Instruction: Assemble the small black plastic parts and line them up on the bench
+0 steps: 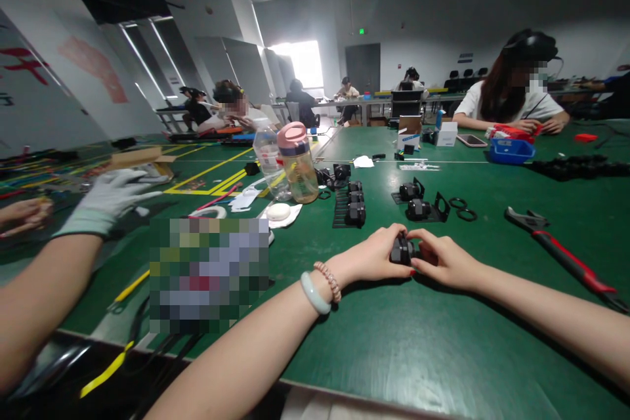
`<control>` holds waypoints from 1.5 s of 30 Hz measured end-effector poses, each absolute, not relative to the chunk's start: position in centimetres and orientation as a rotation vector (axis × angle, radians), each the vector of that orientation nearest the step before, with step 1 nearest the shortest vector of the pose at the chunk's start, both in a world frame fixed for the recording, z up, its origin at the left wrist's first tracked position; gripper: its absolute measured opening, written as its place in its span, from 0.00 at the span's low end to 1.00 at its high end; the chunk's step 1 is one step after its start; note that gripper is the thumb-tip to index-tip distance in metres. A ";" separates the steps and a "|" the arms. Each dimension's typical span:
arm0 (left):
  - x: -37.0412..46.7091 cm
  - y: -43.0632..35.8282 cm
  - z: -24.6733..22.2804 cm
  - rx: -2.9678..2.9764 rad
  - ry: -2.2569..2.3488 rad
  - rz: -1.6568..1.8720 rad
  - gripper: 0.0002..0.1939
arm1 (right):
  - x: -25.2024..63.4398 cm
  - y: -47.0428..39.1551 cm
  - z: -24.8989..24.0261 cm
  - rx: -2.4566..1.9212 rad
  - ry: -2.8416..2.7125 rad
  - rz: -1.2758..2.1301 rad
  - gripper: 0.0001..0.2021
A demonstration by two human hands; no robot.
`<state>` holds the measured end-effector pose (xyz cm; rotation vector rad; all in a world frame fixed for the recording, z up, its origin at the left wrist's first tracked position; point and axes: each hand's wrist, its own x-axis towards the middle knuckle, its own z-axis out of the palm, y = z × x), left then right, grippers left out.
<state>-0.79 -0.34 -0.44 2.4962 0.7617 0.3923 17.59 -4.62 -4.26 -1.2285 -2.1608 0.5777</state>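
Over the green table, my left hand is closed round a small black fitting. A jade bangle and a beaded bracelet circle the left wrist. My right hand grips the same fitting from its right side, thumb and fingers curled around its end. Just beyond the hands lie two black fittings on brackets and two black rings. Farther left, several more black fittings stand in a row on slotted black plates.
An adjustable wrench with red and black handles lies at right. A drink bottle and a clear bottle stand ahead left. A co-worker's gloved hand is at far left. A blue bin sits near a seated person.
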 end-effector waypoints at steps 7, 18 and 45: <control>-0.7 -0.2 -0.5 2.489 0.766 0.386 0.28 | 17.8 -4.5 -4.2 -1.250 -2.170 0.528 0.15; -0.7 -0.1 -0.3 2.506 0.758 0.359 0.29 | 17.7 -4.5 -4.1 -1.237 -2.148 0.554 0.17; -0.6 -0.1 -0.3 2.472 0.755 0.379 0.28 | 17.6 -4.3 -4.2 -1.181 -2.191 0.586 0.17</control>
